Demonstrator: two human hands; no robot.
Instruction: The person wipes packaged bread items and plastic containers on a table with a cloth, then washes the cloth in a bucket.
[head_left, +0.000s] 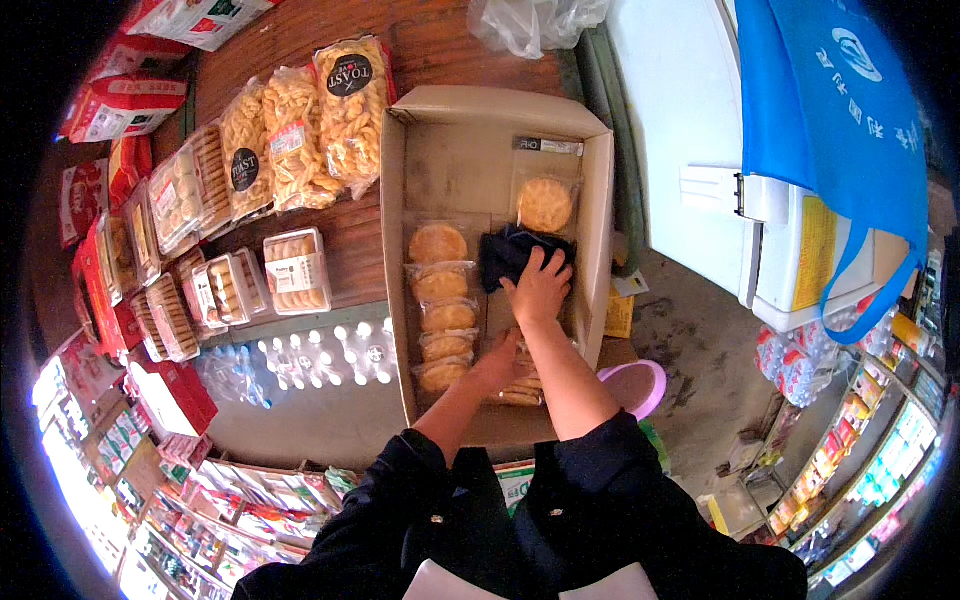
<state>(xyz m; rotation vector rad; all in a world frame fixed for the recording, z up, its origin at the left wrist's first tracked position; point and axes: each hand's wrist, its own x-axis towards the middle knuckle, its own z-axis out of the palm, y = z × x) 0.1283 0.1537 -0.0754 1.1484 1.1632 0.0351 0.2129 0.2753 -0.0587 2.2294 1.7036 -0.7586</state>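
Note:
A shallow open cardboard box (442, 172) lies in front of me. My right hand (541, 289) is on a bunched dark cloth (506, 255) inside it, fingers curled over the fabric. Just above the cloth lies a round, flat baked cake (545, 204) in clear wrap. Lower in the box, my left hand (499, 366) reaches to a row of wrapped cakes (517, 394) on the right side; its fingers are partly hidden behind my right forearm. Along the box's left side runs another column of wrapped round cakes (448, 319), overlapping one another.
Left of the box, a wooden table (427, 45) carries bagged twisted snacks (300, 142) and plastic boxes of pastries (296, 270). A white freezer (675, 112) with a blue bag (832, 142) on it stands right. Bottled drinks (322, 356) and a pink-rimmed bin (637, 386) are lower down.

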